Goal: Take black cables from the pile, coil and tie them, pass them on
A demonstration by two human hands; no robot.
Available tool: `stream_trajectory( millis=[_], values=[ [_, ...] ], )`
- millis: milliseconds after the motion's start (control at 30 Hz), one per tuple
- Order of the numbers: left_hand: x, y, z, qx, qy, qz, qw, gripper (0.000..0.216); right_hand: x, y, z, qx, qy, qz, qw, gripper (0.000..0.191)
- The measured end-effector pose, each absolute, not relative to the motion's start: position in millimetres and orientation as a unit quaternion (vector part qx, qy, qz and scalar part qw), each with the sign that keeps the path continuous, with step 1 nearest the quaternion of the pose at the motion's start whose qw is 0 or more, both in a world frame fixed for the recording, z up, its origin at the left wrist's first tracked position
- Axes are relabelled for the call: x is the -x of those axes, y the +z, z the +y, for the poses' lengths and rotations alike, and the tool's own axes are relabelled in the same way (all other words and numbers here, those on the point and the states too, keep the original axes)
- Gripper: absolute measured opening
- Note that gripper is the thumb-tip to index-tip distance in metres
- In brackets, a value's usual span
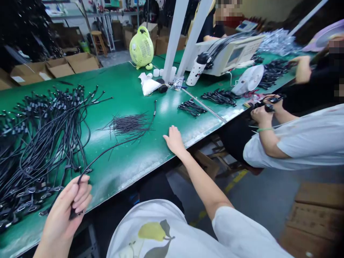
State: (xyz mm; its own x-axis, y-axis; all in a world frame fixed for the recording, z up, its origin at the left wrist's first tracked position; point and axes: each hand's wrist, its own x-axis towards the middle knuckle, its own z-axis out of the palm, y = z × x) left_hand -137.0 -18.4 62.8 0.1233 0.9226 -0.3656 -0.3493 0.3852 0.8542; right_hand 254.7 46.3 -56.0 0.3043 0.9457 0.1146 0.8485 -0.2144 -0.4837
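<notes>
My left hand (68,204) is closed around one end of a thin black cable (120,143) near the front edge of the green table (129,89). The cable runs from that hand across the table to a connector at its far end. My right hand (174,139) lies flat and open on the table edge, holding nothing. Just beyond it is a small heap of thin black ties (129,124). A large pile of black cables (40,136) with connectors covers the left of the table.
A green fan (141,47), a white bag (149,86), a bottle (197,68) and a test machine (231,53) stand further back. Two white posts (185,36) rise from the table. Other people work at the right with cable bundles (220,96). Cardboard boxes (53,68) sit behind.
</notes>
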Motion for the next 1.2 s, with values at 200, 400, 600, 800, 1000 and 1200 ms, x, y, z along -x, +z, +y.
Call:
stream_trajectory(
  millis=[200,400,600,800,1000,1200],
  values=[
    [103.5,90.2,-12.7,-0.323,0.483,0.436,0.688,0.023,-176.8,-17.2,85.2,0.624,0.037,-0.703,0.34,0.044],
    [121.9,90.5,-20.3,-0.256,0.465,0.421,0.735,0.019,-192.4,17.8,139.4,0.572,-0.066,-0.805,0.144,0.019],
    [145.7,93.3,-20.7,-0.162,0.595,0.362,0.699,0.011,-246.1,45.9,143.1,0.603,-0.113,-0.769,0.177,0.042],
    [129.4,49.3,0.1,-0.409,0.533,0.439,0.597,0.03,-184.9,45.3,35.3,0.299,-0.132,-0.928,0.18,0.02],
    [108.5,46.3,-16.8,-0.651,0.389,0.437,0.485,0.033,-121.6,73.4,6.6,0.248,-0.062,-0.946,0.201,0.031],
    [116.8,40.9,-30.8,-0.565,0.354,0.426,0.612,0.045,-119.9,85.6,42.4,0.282,-0.006,-0.939,0.197,0.046]
  ],
)
